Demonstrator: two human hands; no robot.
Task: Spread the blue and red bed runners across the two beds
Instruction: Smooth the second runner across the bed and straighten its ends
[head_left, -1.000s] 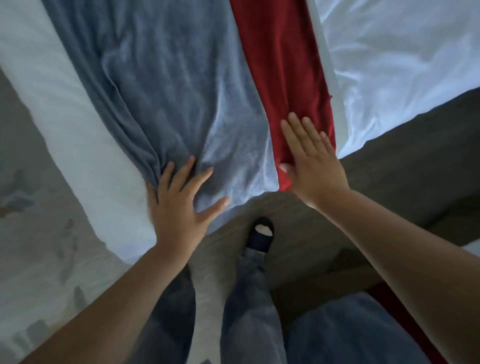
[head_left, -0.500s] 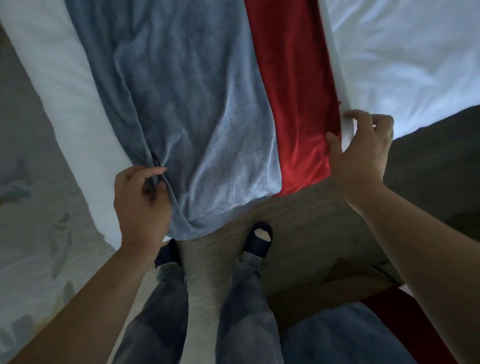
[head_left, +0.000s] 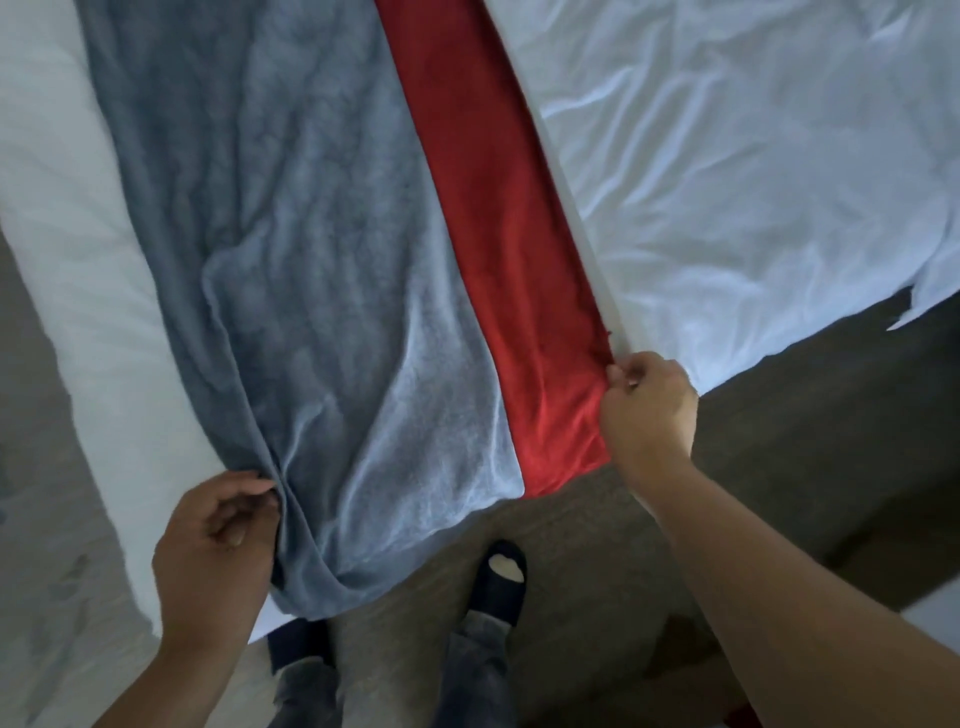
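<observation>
hands (head_left: 213, 545) (head_left: 649, 410) pinch blue runner (head_left: 311, 312), red runner (head_left: 498, 260)

Dim, soft cool light, brightest on upper-right white bedding, shadowed floor, wide-angle bending at edges, slight softness

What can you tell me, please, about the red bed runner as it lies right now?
The red bed runner is a long, narrow band of soft, plush-looking cloth, lying flat along the white bed, its left edge meeting the blue runner. Its near end reaches the bed's edge, lightly creased. The right hand pinches its right edge there.
</observation>
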